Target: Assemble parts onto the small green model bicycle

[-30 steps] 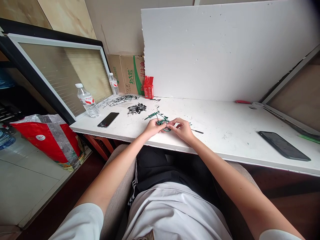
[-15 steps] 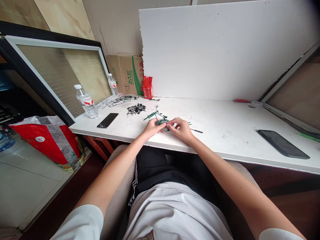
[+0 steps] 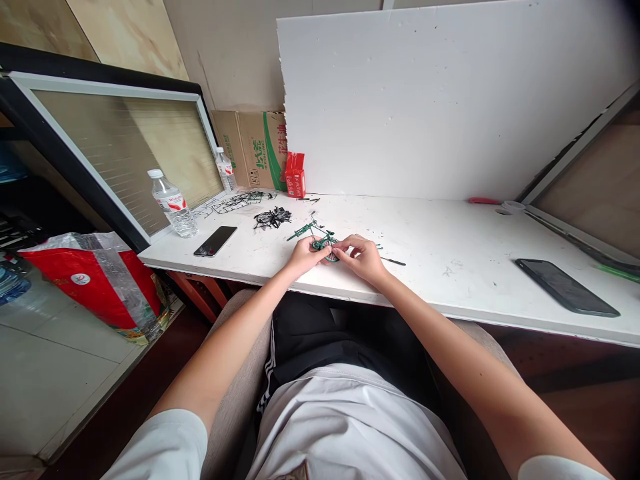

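Close to the table's front edge I hold a small green model bicycle [image 3: 320, 233] between both hands. My left hand [image 3: 304, 259] is closed on its lower part from the left, its fingers partly behind the wheel. My right hand [image 3: 361, 256] pinches at the spoked wheel [image 3: 330, 253] from the right, thumb and index finger together at its hub. Whether a tiny part sits in that pinch I cannot make out. The bicycle's frame and handlebar point up and to the left, above my fingers.
Black bicycle parts [image 3: 273, 217] and part frames [image 3: 240, 202] lie at the back left. Phones lie left [image 3: 215, 241] and right [image 3: 566, 287]. Two water bottles [image 3: 175, 205], a red box [image 3: 295, 176] and a cardboard box [image 3: 255, 150] stand behind. A dark rod [image 3: 394, 261] lies right of my hand.
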A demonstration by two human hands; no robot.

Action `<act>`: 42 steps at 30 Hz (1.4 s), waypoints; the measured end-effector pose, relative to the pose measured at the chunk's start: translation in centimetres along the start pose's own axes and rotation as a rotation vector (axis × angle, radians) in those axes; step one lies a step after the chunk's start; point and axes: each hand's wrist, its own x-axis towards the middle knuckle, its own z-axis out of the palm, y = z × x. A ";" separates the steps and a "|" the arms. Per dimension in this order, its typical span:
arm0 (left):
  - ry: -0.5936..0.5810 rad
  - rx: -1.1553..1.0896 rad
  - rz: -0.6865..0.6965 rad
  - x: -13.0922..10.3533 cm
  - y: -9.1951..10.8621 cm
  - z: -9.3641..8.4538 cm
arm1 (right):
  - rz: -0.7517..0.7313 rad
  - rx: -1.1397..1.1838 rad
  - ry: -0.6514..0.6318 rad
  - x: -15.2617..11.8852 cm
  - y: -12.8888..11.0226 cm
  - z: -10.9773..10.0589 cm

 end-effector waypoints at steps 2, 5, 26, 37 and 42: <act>0.012 -0.004 0.004 0.0 0.1 0.1 | -0.005 0.002 -0.002 0.0 0.0 0.0; 0.031 -0.005 0.018 -0.1 0.3 0.2 | -0.020 0.000 -0.014 0.0 0.0 0.0; 0.006 -0.022 0.021 0.3 -0.6 0.0 | 0.047 0.029 -0.003 0.0 0.1 0.0; 0.006 -0.022 0.009 -0.2 0.3 0.1 | 0.032 0.035 -0.012 0.1 0.9 -0.1; 0.013 -0.004 0.021 0.0 -0.1 -0.1 | 0.012 0.021 -0.004 0.0 0.6 -0.1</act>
